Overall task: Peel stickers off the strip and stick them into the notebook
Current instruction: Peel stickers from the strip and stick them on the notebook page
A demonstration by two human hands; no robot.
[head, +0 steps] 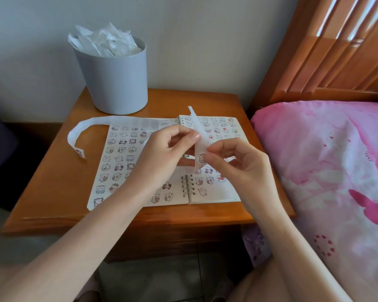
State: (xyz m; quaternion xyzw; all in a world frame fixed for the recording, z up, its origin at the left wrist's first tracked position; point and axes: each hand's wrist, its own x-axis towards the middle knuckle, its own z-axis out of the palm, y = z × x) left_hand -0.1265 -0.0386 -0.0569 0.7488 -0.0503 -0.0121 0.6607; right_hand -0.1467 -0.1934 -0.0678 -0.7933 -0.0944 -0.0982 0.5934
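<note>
Left hand, thumb and fingertips pressed together, pinches a long white translucent paper strip and holds its free end upright above an open spiral-bound notebook with white pages. The right hand meets it from the other side, thumb and forefinger pinching at the edge of a small cartoon-bear sticker on that strip, the other fingers loosely curled.

The peel looks best done slowly. Bending the backing away from the sticker should raise a corner, and lifting from that corner at a low angle should spare the thin figure a tear or a curl onto itself. The left hand's grip sits close to the sticker, which should keep the paper taut.

Both pages are crowded with rows of similar stickers. Bare paper shows mainly along the lower right page, the likely landing spot, just beside the metal rings.

The rest of the strip trails left across the top of the notebook and loops onto the orange-brown wooden counter, where it could snag or drag. A pale grey plastic bin, heaped with crumpled white paper scraps, stands behind. A pink floral bed cover crowds the right elbow.
</note>
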